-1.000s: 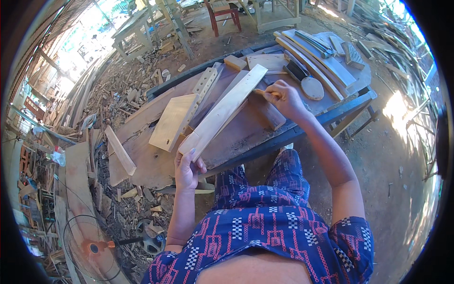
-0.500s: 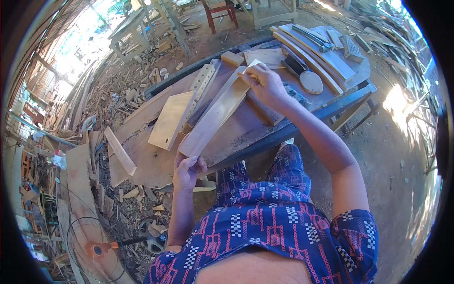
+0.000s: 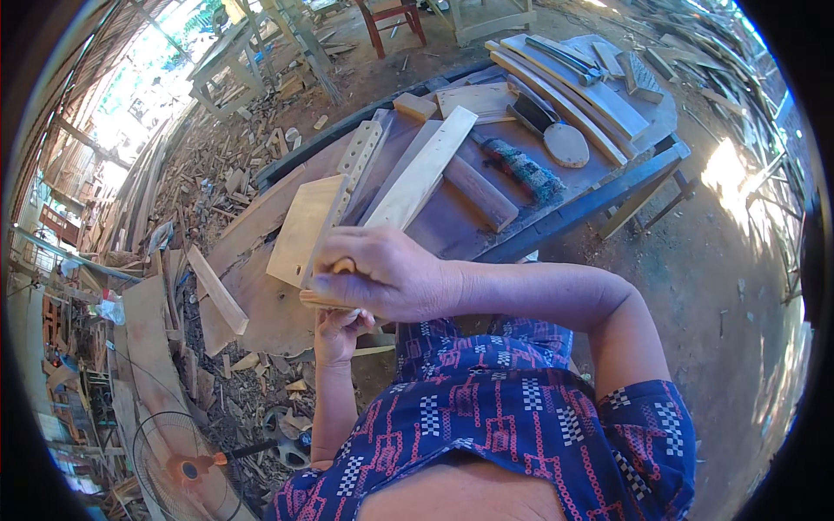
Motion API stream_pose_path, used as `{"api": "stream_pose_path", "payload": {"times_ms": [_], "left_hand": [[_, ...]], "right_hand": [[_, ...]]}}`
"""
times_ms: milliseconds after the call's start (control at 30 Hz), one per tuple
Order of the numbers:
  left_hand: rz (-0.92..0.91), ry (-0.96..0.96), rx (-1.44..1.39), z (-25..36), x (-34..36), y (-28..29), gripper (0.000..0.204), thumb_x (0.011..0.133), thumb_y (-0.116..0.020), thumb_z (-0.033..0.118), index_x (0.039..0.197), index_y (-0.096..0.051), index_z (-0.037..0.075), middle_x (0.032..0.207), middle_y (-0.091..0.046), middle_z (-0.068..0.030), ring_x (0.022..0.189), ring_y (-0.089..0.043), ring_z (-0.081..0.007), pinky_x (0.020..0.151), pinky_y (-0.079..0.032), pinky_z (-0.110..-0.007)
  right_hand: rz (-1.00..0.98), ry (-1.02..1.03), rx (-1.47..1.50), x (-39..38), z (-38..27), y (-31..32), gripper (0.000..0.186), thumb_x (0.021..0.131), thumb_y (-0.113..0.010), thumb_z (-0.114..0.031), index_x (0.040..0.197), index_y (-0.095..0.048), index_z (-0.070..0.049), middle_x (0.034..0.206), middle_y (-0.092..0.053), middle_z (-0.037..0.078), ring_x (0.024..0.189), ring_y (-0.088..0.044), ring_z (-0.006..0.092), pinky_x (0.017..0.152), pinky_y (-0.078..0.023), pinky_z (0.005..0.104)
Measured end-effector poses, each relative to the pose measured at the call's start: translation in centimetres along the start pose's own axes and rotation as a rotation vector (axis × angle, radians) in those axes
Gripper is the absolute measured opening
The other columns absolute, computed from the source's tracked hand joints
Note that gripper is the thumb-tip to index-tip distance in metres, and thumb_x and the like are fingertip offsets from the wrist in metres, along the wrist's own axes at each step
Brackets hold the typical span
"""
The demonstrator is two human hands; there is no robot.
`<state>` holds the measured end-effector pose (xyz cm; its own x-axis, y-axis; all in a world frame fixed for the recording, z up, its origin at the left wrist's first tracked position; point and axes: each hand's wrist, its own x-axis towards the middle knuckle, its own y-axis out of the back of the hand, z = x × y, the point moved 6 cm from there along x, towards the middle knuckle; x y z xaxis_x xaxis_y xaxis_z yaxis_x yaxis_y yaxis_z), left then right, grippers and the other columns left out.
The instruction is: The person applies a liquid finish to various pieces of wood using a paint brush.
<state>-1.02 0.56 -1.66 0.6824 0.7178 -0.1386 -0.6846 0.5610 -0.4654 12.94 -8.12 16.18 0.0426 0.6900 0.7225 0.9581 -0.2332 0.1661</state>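
Note:
A long pale wooden board (image 3: 426, 165) slants over the workbench, its near end toward my body. My left hand (image 3: 337, 339) is under that near end, fingers closed around it; part of the grip is hidden. Over the same end lies my right hand (image 3: 387, 273), curled closed, with a small tan bit showing between its fingers. What that bit is I cannot make out. Left of the board rests a wide flat wooden piece (image 3: 306, 226) with a small hole near its corner. Behind it lies a strip of wood with a row of holes (image 3: 358, 156).
The workbench (image 3: 599, 195) also carries a dark wood block (image 3: 482, 191), a bristly brush-like thing (image 3: 526, 169), an oval wooden piece (image 3: 566, 146) and stacked planks (image 3: 565, 100). A wood stick (image 3: 217, 291) juts at left. A fan (image 3: 187, 469) stands lower left; scraps litter the ground.
My right hand has moved from the board's far end down to its near end, closer to my left hand. The dark block and brush-like thing now show more fully.

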Motion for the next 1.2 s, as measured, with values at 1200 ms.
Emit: {"api": "stream_pose_path", "payload": {"times_ms": [1200], "left_hand": [[0.005, -0.088, -0.02, 0.5, 0.2, -0.9, 0.059, 0.077, -0.053, 0.013, 0.133, -0.034, 0.005, 0.089, -0.058, -0.0104, 0.06, -0.056, -0.0144, 0.049, -0.049, -0.028]], "right_hand": [[0.247, -0.234, -0.854, -2.9, 9.8, 13.4, 0.017, 0.081, -0.06, -0.02, 0.092, -0.06, -0.006, 0.083, -0.059, 0.012, 0.071, -0.061, 0.0302, 0.061, -0.048, 0.0372]]}}
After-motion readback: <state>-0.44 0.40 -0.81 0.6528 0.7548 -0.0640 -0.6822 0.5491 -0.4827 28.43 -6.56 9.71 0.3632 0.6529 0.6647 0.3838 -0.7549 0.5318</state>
